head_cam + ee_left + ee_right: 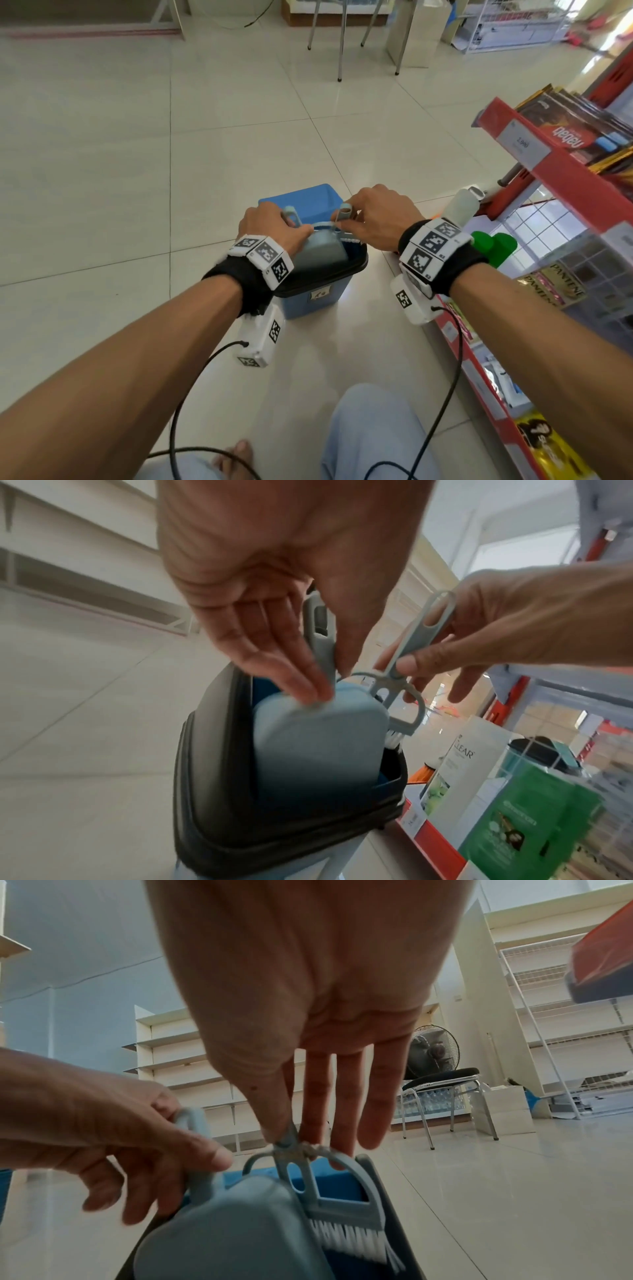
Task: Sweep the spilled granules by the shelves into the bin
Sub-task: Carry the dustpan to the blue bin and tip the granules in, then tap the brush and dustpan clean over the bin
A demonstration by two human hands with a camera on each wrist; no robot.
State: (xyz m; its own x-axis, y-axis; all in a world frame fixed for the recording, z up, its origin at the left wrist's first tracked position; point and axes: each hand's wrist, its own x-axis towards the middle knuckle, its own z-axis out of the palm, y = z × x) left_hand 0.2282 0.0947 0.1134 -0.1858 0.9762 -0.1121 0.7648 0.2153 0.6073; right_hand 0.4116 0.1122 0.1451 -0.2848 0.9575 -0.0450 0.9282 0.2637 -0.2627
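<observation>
Dustpan (320,251) (left hand (270,226)), brush (342,1204) (right hand (376,219)), seemingly tipped into bin (322,274).

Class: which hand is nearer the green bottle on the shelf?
Right. The right hand holds the brush over the bin, closer to the green bottle; the left hand grips the dustpan farther away.

Blue bin (317,299) with black rim, centre of the head view. Grey-blue dustpan (318,750) and matching brush (342,1204) with white bristles. Black wristbands (246,284) bearing white tags in black square patterns. Pale cream floor tiles (102,154). Red shelf edges (565,178) at right; green bottle cap (493,245) below them.
</observation>
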